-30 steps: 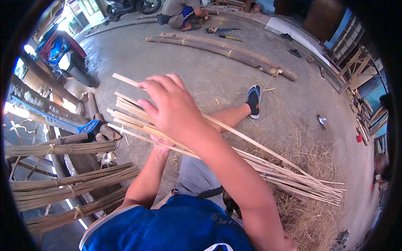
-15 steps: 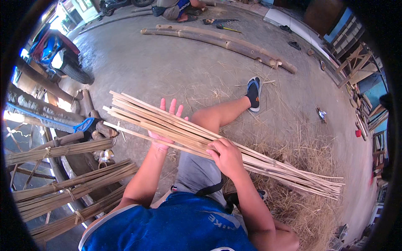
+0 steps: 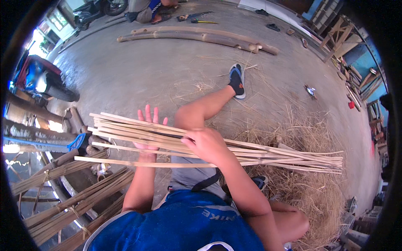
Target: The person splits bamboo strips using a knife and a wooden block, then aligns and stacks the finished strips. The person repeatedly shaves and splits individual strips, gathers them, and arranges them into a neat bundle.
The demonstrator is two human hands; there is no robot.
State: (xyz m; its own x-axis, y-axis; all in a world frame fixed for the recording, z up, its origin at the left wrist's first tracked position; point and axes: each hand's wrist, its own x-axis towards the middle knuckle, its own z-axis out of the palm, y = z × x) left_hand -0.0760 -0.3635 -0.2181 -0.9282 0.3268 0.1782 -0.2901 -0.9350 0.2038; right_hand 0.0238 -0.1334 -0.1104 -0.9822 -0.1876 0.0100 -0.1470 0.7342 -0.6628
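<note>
A loose bundle of long, thin bamboo strips (image 3: pixel 121 126) lies across my lap, fanned at its left end and narrower at the right. Beneath the left part, my left hand (image 3: pixel 148 116) is open, palm up, its fingers stretched out past the strips; its palm is mostly covered by them. My right hand (image 3: pixel 205 144) is closed over the bundle's middle from above, thumb toward the left. The lowest bamboo strip (image 3: pixel 121 162) is splayed apart from the others, nearer my body.
Tied strip bundles (image 3: pixel 79 194) rest on a rack at left. Straw-like shavings (image 3: pixel 305 201) cover the floor at right. Farther off lie bamboo poles (image 3: pixel 197 37), a saw (image 3: pixel 188 16) and a motorbike (image 3: pixel 46 81). Another person (image 3: pixel 144 10) sits at the far edge.
My right hand has moved left along the bundle. The strips now lie more level, and the lowest one has spread farther from the rest. The whole view has shifted slightly.
</note>
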